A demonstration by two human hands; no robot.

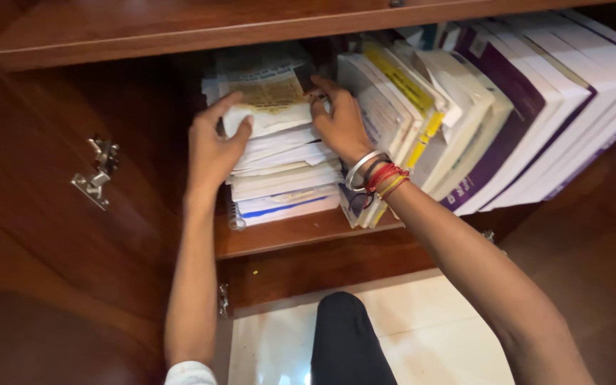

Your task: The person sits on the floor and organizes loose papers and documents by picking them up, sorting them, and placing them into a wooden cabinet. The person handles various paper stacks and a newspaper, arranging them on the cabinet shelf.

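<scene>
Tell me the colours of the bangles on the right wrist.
One silver metal bangle, then red and yellow thread bands; clearest in the head view.

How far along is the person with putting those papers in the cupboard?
Already done: a row of books stands on the wooden shelf, and a stack of papers lies flat beside them. In hand: the left hand and right hand grip the stack's two sides, near its top. Left: the stack's edges look uneven, so it probably needs more straightening.
</scene>
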